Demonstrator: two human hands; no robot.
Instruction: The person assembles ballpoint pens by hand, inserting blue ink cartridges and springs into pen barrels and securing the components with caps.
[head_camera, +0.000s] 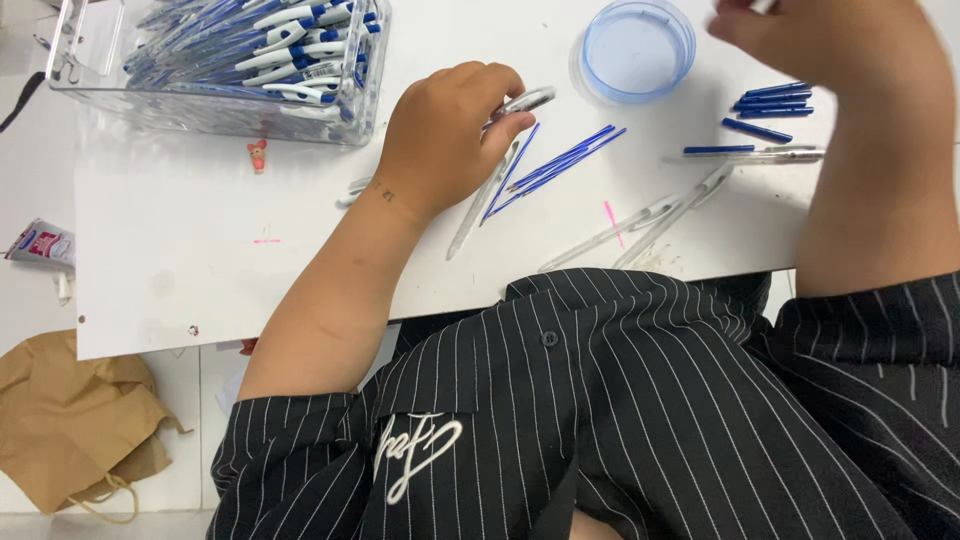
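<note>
Pen barrels (640, 222), clear and slim, lie slanted close to the near edge of the white surface (200, 260), just beyond the person's striped black shirt (620, 420). Another clear barrel (480, 205) slants out from under the left hand (445, 140), touching it.

The left forearm rises from the near edge and angles inward, wrist bent, with the hand palm down and curled. Its fingers (500, 100) are closed round a clear pen part (525, 100) whose rounded end pokes out past the fingertips. Blue refills (560, 160) fan out on the surface just beside this hand, on its right.

The right forearm stands steeply over the right part of the surface, reaching toward the far edge. The right hand (800, 35) is blurred and partly cut off at the top; whether it grips anything cannot be told. Below it, near the right edge, lie short blue pieces (772, 100) in a small stack, and a blue refill beside a clear barrel (755, 153).

Farther off, a round blue lid (638, 50) sits between the hands near the far edge. At the far left corner stands a clear bin (220, 65) full of finished blue and white pens.
</note>
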